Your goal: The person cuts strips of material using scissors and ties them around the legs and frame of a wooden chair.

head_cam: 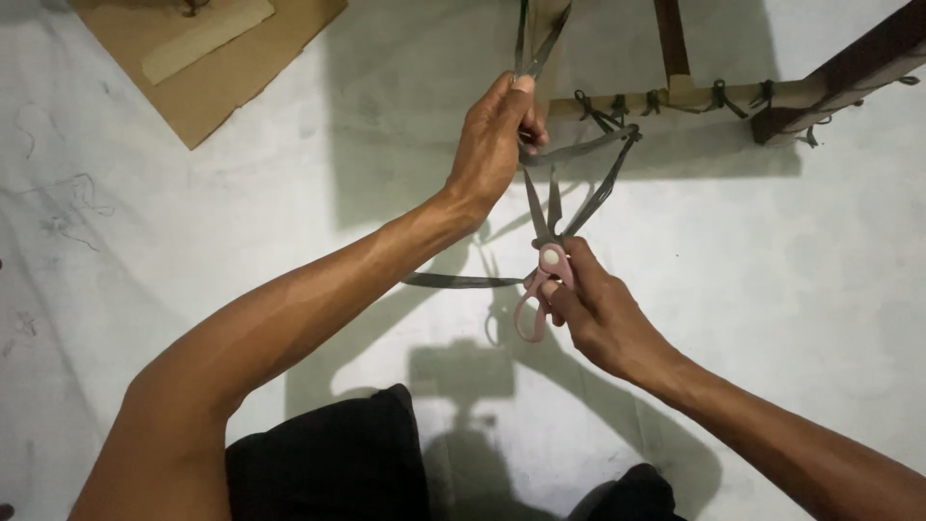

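- While the left hand (492,145) pinches the dark strap (579,150) taut at the far centre, just beside the wooden frame (675,96), its grip is closed on the strap.
- Right hand (598,309), nearer, grips the handles of the pink-handled scissors (545,265); the blades point up into the strap loops, slightly parted.
- Judgement: keep tension steady; seat one strand deep between the blades; keep left fingers clear.

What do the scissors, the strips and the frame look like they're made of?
Scissors: grey metal blades, glossy pink handles, likely plastic. Strips: dull dark bands, limp and knotted, maybe rubber or fabric. Frame: wood by its brown, matte bars.
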